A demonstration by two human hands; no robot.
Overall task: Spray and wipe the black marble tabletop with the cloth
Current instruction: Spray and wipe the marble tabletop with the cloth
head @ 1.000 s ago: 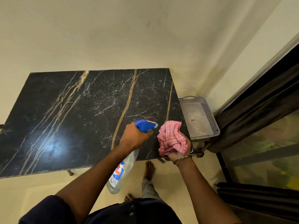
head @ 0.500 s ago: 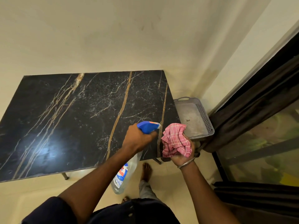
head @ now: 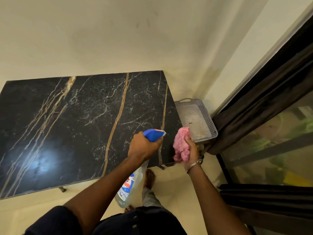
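A black marble tabletop [head: 76,124] veined in gold stands against a cream wall in a corner of the room. Over its near right corner the left grip [head: 144,146] is clenched round the neck of a spray bottle [head: 128,187], the blue nozzle pointing right and the clear body hanging below the tabletop's near edge. Just beside it, the right grip [head: 190,150] clutches a bunched pink cloth [head: 182,143] at the tabletop's right end, overlapping the near corner of a grey perforated basket [head: 206,116]. A dark curtain [head: 254,107] hangs further right.
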